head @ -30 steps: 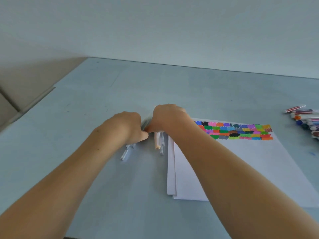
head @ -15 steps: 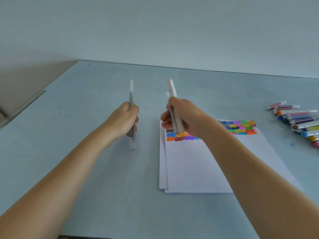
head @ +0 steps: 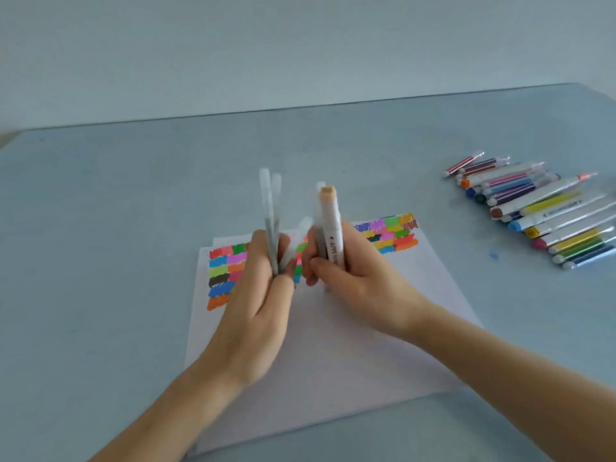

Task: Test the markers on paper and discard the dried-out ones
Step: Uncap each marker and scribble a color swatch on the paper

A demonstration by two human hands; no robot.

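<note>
At frame centre our left hand (head: 256,295) grips thin grey markers (head: 270,208) upright; our right hand (head: 350,278) grips a thick peach-capped marker (head: 330,221), both hiding part of the swatched paper (head: 416,295). A marker pile (head: 540,208) lies at right.

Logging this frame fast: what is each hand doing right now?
Left hand: holds thin markers upright.
Right hand: holds a thick marker and others upright.
</note>
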